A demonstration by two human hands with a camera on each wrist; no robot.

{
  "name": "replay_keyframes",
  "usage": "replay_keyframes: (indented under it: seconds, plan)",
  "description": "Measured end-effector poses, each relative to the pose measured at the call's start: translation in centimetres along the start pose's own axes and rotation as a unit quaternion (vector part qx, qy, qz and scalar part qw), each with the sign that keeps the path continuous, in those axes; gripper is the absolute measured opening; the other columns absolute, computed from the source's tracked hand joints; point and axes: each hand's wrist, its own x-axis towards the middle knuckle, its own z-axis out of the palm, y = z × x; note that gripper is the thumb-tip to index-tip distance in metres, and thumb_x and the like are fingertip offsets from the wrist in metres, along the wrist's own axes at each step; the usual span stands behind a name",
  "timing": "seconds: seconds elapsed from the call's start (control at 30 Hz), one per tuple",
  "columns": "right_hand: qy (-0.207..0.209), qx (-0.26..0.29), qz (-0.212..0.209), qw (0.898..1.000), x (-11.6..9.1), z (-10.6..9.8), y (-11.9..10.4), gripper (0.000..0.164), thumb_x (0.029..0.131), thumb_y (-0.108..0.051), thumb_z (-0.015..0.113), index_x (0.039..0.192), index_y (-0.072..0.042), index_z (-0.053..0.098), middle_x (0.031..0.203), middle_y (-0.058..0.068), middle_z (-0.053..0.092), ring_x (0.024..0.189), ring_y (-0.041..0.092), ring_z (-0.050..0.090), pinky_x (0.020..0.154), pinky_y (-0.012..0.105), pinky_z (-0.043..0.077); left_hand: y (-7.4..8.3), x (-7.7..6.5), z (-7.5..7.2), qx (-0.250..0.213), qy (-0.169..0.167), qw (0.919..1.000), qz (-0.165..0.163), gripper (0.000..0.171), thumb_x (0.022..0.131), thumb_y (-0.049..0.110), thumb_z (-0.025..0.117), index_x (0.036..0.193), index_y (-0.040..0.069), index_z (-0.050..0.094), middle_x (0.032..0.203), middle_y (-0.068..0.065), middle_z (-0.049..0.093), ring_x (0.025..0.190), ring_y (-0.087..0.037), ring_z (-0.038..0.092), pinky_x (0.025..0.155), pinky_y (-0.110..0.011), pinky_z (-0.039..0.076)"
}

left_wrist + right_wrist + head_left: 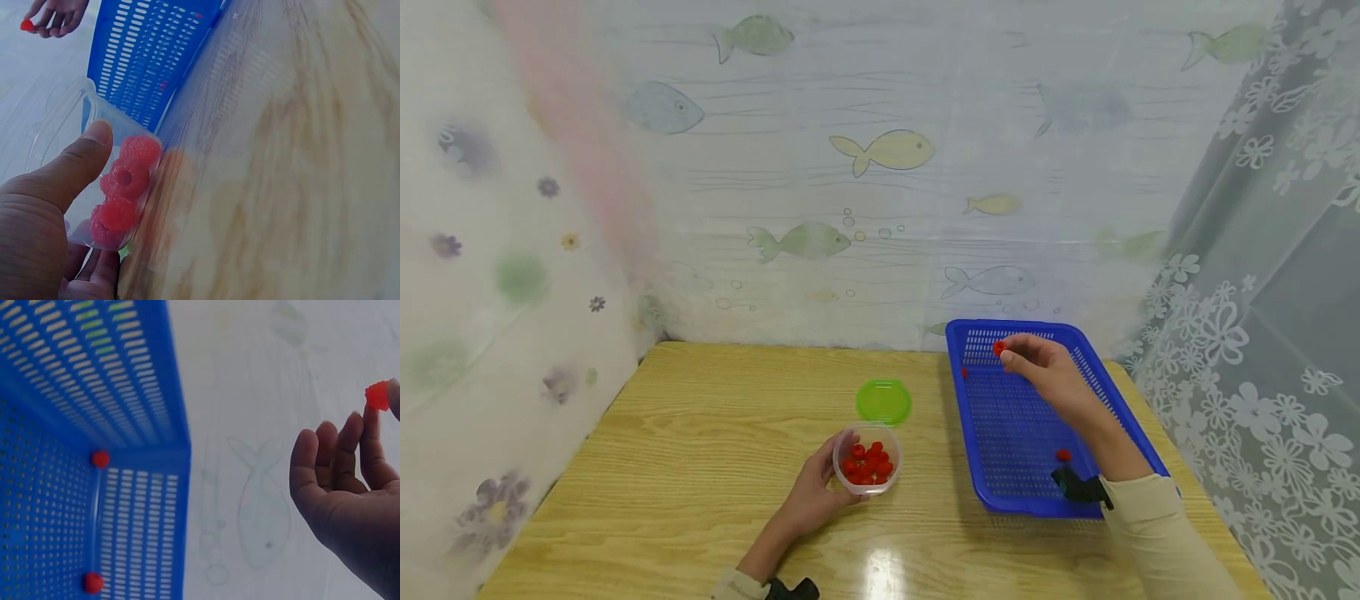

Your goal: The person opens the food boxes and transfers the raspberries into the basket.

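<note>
A clear plastic container (pixel 868 487) holding several red raspberries (pixel 867 463) stands on the table, and my left hand (pixel 822 492) grips its side. The left wrist view shows the thumb along the container wall (pixel 100 109) and fingers beneath the far side. Above the back part of a blue basket (pixel 973 467), my right hand (pixel 1048 375) pinches one raspberry (pixel 377 395) between thumb and index finger; its other fingers are loosely bent. Two more raspberries lie in the basket, one raspberry (pixel 1063 456) near the front right and another (pixel 964 372) by the left wall.
Behind the container a round green lid (pixel 883 402) lies flat on the wooden table (pixel 700 442). The basket's raised, slotted walls stand at the table's right side. A curtain with printed fish (pixel 891 152) hangs behind the table, and a lacy curtain (pixel 1285 433) hangs to the right.
</note>
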Motion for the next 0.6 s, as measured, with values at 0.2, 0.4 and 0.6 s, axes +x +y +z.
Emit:
replay_keyframes:
  seconds: [0.2, 0.4, 0.6]
  plan:
    - [0.005, -0.013, 0.015, 1.000, 0.7, -1.5, 1.0, 0.032, 0.104, -0.027, 0.059, 0.124, -0.001, 0.060, 0.101, -0.010, 0.065, 0.097, 0.014, 0.062, 0.084, 0.023, 0.053, -0.1, 0.1, 0.0, -0.005, 0.004, 1.0000, 0.002, 0.094, 0.075, -0.001, 0.086, 0.155, 0.004, 0.037, 0.155, -0.018, 0.046, 0.147, -0.032, 0.038, 0.113, -0.015, 0.034]
    - [0.005, -0.011, 0.019, 1.000, 1.1, -2.4, 2.3, 0.039, 0.104, -0.027, 0.059, 0.128, 0.004, 0.057, 0.107, -0.011, 0.064, 0.096, 0.009, 0.062, 0.085, 0.020, 0.053, -0.3, 0.1, 0.0, -0.004, 0.005, 1.0000, 0.004, 0.094, 0.075, -0.001, 0.087, 0.155, 0.005, 0.038, 0.154, -0.019, 0.046, 0.147, -0.032, 0.038, 0.113, -0.014, 0.033]
    - [0.010, -0.011, 0.030, 0.999, 1.5, -2.9, 3.1, 0.042, 0.104, -0.029, 0.059, 0.129, 0.004, 0.056, 0.107, -0.011, 0.063, 0.098, 0.010, 0.060, 0.085, 0.019, 0.053, -0.2, 0.0, 0.0, -0.001, 0.004, 1.0000, 0.003, 0.095, 0.075, 0.001, 0.087, 0.156, 0.003, 0.036, 0.155, -0.019, 0.046, 0.147, -0.031, 0.038, 0.113, -0.014, 0.034]
